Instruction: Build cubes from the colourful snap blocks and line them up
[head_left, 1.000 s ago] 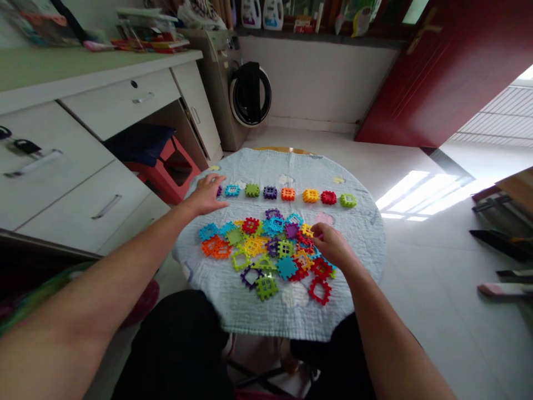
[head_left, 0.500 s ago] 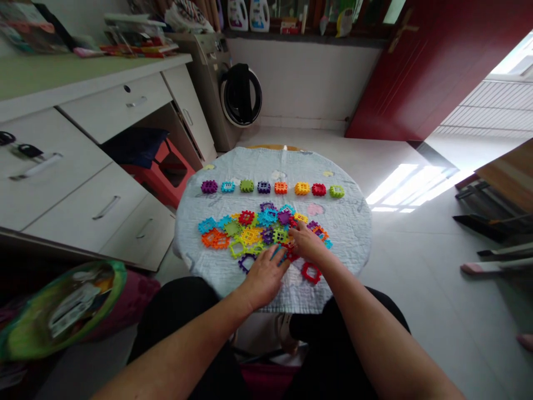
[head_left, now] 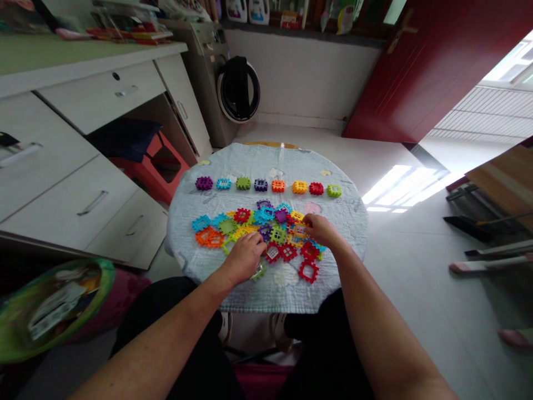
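Observation:
A quilted pale blue cloth (head_left: 187,222) covers a round table. Across its far side runs a straight row of several square waffle blocks (head_left: 261,184) in bright plastic colours. Nearer me lies a loose pile of similar blocks (head_left: 258,233). My left hand (head_left: 244,257) lies palm down on the pile's front edge, close to a lime green block (head_left: 258,272). My right hand (head_left: 320,230) reaches into the pile's right side, with its fingertips against a yellow-orange block (head_left: 297,228). Both hands hide the blocks beneath them.
A white drawer unit (head_left: 70,166) stands at the left, with a red stool (head_left: 166,166) beneath its desk. A front-loading washing machine (head_left: 237,89) stands behind the table. A dark red door (head_left: 395,72) stands at the back right, and a patterned green bag (head_left: 54,303) lies at the lower left.
My left hand has moved from the row's left end down onto the pile's front edge. My right hand stays in the pile. Several blocks have shifted, and the view has tilted.

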Demonstrator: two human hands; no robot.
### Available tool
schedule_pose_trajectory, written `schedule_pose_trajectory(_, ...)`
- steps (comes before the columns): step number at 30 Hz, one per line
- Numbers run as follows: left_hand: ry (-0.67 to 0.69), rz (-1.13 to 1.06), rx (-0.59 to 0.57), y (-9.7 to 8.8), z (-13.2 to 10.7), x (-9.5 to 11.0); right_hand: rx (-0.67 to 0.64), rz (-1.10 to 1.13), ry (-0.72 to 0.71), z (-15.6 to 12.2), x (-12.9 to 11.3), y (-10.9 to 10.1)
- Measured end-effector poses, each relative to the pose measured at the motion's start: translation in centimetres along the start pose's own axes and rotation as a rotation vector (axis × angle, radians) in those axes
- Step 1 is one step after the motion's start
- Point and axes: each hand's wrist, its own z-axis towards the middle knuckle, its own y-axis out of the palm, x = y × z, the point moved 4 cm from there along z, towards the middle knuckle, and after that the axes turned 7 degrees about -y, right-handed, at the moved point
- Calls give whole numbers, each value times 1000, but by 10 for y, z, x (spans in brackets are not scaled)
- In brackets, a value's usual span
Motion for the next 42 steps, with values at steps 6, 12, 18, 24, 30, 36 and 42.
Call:
schedule_pose_trajectory(6, -80, -108, 54, -2, 4, -21, 12, 69, 14, 2, 9, 3)
schedule_pose_trajectory(12, -148, -232, 86, -3, 10, -30, 59, -190, 21, -3, 13, 8)
schedule_pose_trajectory(18, -187, -283, 89, -4, 22, -33, -86, -227, -96, -8, -4, 23)
schedule_pose_trajectory(24, -210, -285, 80, -2, 28, -32, -32, -96, -84, 0, 2, 13)
schedule_pose_trajectory(30, -188, -286, 56, 1, 30, -27, 165, 93, 22, 17, 22, -9)
schedule_pose_trajectory(36, -176, -304, 33, 2, 33, -25, 214, 68, 153, 39, 32, 1)
schedule_pose_trajectory(42, -183, -319, 24, -1, 33, -22, 144, -121, 117, 57, 23, 17)
